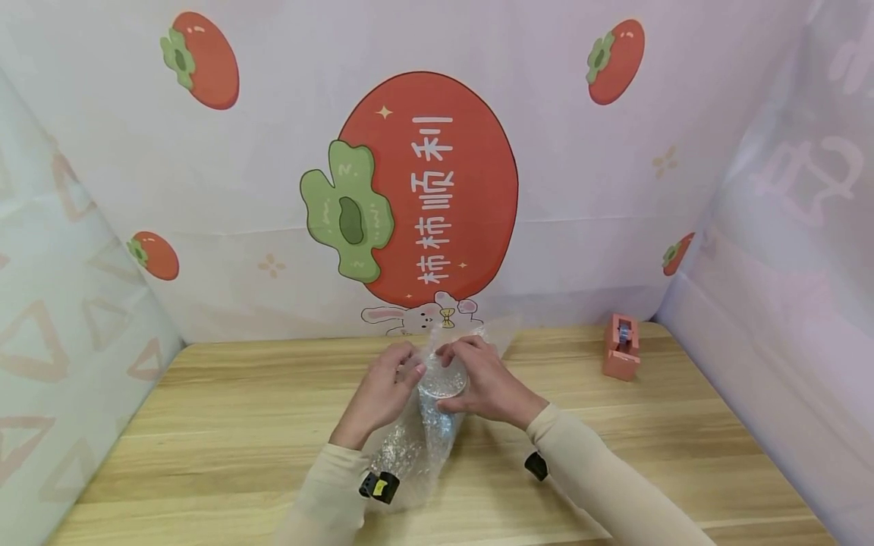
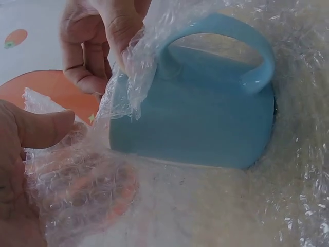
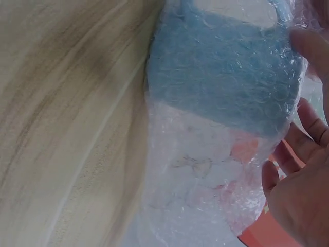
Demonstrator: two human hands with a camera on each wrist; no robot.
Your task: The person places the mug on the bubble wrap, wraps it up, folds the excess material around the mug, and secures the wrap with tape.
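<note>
A light blue mug (image 2: 190, 121) with a loop handle is wrapped in clear bubble wrap (image 1: 403, 447). In the head view its round mouth faces up between the hands, with wrap across it. My right hand (image 1: 488, 383) is at the rim; its thumb pinches the wrap against the mug's side while the fingers bend over the mouth. My left hand (image 1: 385, 390) is on the mouth's other side, with its thumb on a loose flap of wrap and the fingers partly hidden behind it. The right wrist view shows the mug's side through the bubbles.
A pink tape dispenser (image 1: 621, 349) with a roll in it stands at the back right of the wooden table (image 1: 239, 425). Behind the table hangs a white cloth backdrop (image 1: 273, 152) printed with persimmons.
</note>
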